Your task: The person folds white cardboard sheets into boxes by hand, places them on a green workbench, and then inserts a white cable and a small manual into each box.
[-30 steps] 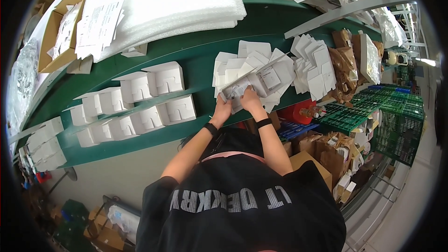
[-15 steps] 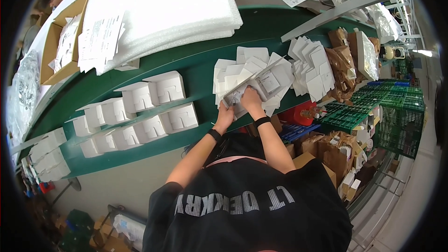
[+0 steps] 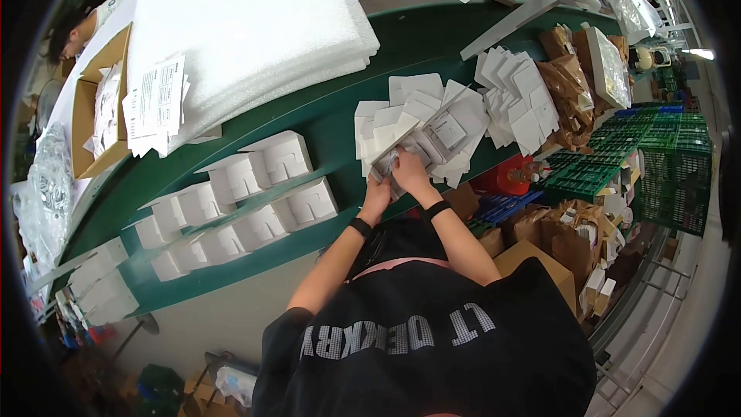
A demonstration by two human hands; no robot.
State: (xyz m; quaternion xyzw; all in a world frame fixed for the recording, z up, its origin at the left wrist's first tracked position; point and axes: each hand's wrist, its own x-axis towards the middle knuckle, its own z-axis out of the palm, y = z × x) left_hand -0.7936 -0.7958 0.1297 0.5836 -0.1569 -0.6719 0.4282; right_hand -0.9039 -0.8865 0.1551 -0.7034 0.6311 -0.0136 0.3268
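An open white carton (image 3: 432,148) with a pale label inside lies tilted on a heap of flat white carton blanks (image 3: 386,120). My left hand (image 3: 377,197) is closed on its near left edge, thumb at the rim. Inside its left end, my right hand (image 3: 409,170) has its fingers bent together over a small clear or greyish thing too small to name. Left of my hands, folded white open cartons stand in two rows, a back row (image 3: 235,177) and a front row (image 3: 262,225), on the green bench (image 3: 347,162).
More flat white blanks (image 3: 517,100) fan out to the right, beside brown paper bundles (image 3: 567,81). White foam sheets (image 3: 255,23) and a brown cardboard box (image 3: 96,108) lie at the back left. Green crates (image 3: 671,170) stand at the right. Another person (image 3: 73,35) is at the far left.
The view has turned slightly, so the bench appears shifted. My right fingers have moved a little toward the left inside the carton. My left hand keeps its grip on the edge.
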